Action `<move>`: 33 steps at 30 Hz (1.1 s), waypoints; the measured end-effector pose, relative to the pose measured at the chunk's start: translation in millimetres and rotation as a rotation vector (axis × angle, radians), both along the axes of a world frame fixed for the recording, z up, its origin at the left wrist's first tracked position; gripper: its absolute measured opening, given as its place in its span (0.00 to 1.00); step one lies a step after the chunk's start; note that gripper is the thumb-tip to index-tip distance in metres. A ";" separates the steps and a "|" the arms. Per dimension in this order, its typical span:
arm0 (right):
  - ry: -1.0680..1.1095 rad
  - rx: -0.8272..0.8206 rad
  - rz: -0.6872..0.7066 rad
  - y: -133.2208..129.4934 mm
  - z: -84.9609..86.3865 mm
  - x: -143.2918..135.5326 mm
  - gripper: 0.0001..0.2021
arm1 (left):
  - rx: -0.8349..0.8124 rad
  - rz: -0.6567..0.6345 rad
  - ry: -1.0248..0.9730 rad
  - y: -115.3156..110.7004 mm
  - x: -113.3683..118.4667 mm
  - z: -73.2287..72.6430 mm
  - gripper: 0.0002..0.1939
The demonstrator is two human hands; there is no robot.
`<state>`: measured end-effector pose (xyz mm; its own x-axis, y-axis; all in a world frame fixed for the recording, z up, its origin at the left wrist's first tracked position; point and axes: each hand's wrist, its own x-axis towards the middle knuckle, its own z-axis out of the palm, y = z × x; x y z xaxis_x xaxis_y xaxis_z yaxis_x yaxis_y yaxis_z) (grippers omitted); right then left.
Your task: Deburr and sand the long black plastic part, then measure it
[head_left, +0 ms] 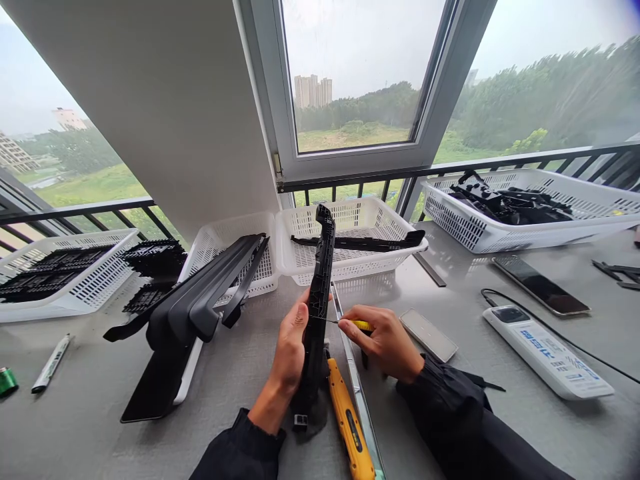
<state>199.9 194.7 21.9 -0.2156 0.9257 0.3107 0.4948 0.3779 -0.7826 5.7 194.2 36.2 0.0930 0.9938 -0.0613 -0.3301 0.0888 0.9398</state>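
across the black strip (pixel 321 267) runs the thin shaft of a yellow-handled tool (pixel 363 325), pinched between thumb and forefinger of the person's right hand (pixel 384 341), just right of the strip; the other fingers curl inward. the left hand (pixel 287 350) grips the strip from its left side, thumb pressed against it, fingertips showing past its right edge. the strip is held up at mid-table; whether its near end rests on the table (pixel 250 373) cannot be told.

work on this strip looks under way rather than finished, since the tool lies at it, but what is done or left along its length is too small to tell. just right of its near end lie an orange tool (pixel 350 427) and a metal bar (pixel 361 393).

beyond the strip, a basket (pixel 350 269) holds a second strip (pixel 367 243); whether that one is done cannot be judged. left of the strip, dark panels (pixel 200 290) lean on another basket (pixel 255 283); well to its right, a third (pixel 450 217) holds black parts (pixel 515 203).
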 end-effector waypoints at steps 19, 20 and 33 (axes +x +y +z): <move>0.004 0.004 0.033 -1.4 6.2 0.3 0.17 | 0.014 0.014 -0.120 1.5 1.3 -0.5 0.27; 0.004 0.004 0.032 -1.5 6.8 0.8 0.17 | 0.001 0.007 -0.125 1.8 1.3 -1.2 0.26; 0.027 0.048 0.000 -4.4 6.3 0.0 0.16 | 0.032 -0.076 -0.046 0.7 3.9 -12.1 0.28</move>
